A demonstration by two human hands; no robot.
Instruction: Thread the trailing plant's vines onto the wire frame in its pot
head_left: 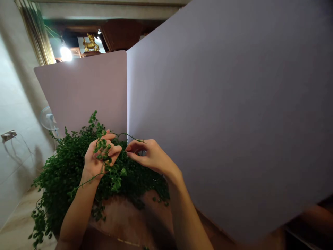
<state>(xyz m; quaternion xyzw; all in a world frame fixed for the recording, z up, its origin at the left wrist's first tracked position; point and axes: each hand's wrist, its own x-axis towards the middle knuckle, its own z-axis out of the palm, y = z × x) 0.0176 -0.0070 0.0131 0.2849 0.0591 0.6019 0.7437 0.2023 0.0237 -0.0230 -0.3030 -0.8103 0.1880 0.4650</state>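
Observation:
A bushy green plant [63,170] with tiny round leaves and trailing stems spreads over a reddish-brown table [125,215]. My left hand [100,156] is raised above it, fingers curled around a leafy strand [104,149] that loops over the fingers and trails down past the wrist. My right hand [148,156] pinches the thin far end of the same strand between thumb and fingertips, just right of the left hand.
Two pale boards stand behind the plant: a small one [83,90] at the back and a large one [234,114] filling the right side. A white wall [13,121] and a fan [48,119] lie to the left. A gold figurine [90,43] stands in the background.

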